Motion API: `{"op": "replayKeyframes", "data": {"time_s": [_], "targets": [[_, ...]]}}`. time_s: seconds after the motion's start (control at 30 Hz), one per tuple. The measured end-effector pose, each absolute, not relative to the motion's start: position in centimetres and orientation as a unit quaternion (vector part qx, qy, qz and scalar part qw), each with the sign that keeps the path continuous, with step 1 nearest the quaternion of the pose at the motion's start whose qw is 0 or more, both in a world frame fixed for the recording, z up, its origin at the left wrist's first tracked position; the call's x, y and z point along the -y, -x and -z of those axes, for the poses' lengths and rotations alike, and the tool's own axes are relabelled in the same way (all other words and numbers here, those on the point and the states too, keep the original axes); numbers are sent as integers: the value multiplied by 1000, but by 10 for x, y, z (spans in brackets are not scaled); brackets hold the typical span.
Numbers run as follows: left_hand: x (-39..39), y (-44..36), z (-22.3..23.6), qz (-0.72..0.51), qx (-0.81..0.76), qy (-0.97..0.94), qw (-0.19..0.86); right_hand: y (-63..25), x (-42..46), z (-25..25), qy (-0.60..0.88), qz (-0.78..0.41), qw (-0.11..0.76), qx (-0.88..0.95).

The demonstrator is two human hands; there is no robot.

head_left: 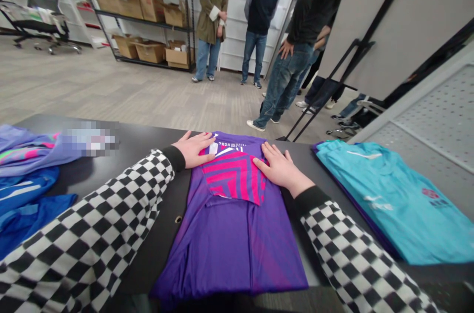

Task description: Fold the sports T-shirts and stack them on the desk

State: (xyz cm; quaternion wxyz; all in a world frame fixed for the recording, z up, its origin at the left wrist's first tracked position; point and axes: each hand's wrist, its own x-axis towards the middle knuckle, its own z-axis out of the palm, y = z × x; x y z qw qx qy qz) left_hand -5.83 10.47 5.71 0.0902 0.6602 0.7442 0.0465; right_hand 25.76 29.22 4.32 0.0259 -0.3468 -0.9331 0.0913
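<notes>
A purple shirt (pixel 231 239) lies partly folded on the black table (pixel 148 142), with a pink-striped part folded over its far end. My left hand (pixel 195 148) rests flat on the shirt's far left corner, fingers stretched out. My right hand (pixel 280 168) lies flat on the right edge of the pink fold, fingers apart. Both arms wear black-and-white checkered sleeves.
A teal shirt (pixel 388 194) lies on the table to the right. Blue and lilac garments (pixel 25 179) are piled at the left. Beyond the table three people stand by a shelf rack with cardboard boxes (pixel 148 12). An office chair (pixel 35 7) is at the far left.
</notes>
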Motion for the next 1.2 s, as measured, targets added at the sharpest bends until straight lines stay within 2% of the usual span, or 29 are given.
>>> {"op": "replayKeyframes", "data": {"time_s": [0.13, 0.23, 0.37, 0.43, 0.5, 0.57, 0.63, 0.7, 0.9, 1.0, 1.07, 1.2], "targets": [[-104, 55, -61, -56, -731, -677, 66, -258, -293, -42, 340, -104, 38, 934], [-101, 37, -65, -92, -691, -716, 27, -259, -298, -42, 327, -120, 79, 934], [-98, 7, -61, -96, -646, -754, 73, -273, -280, -60, 299, -138, 213, 920], [-99, -2, -56, -77, -646, -754, 98, -286, -241, -79, 269, -148, 298, 904], [-101, -5, -53, -69, -646, -752, 107, -301, -182, -102, 245, -171, 336, 893], [-103, -4, -51, -67, -644, -754, 110, -309, -113, -120, 188, -216, 288, 914], [-105, -2, -50, -66, -645, -754, 108, -306, -48, -129, 91, -247, 164, 951], [-107, -1, -49, -63, -649, -751, 103, -290, -2, -126, 45, -218, 86, 971], [-108, -1, -49, -62, -646, -756, 91, -241, 27, -96, 75, -114, 27, 990], [-109, -1, -47, -67, -646, -755, 88, -247, 29, -89, 130, -136, 35, 982], [-111, -1, -46, -72, -647, -754, 88, -257, 36, -83, 196, -192, 78, 959], [-113, 0, -43, -80, -647, -753, 89, -273, 56, -62, 345, -446, 214, 798]]}}
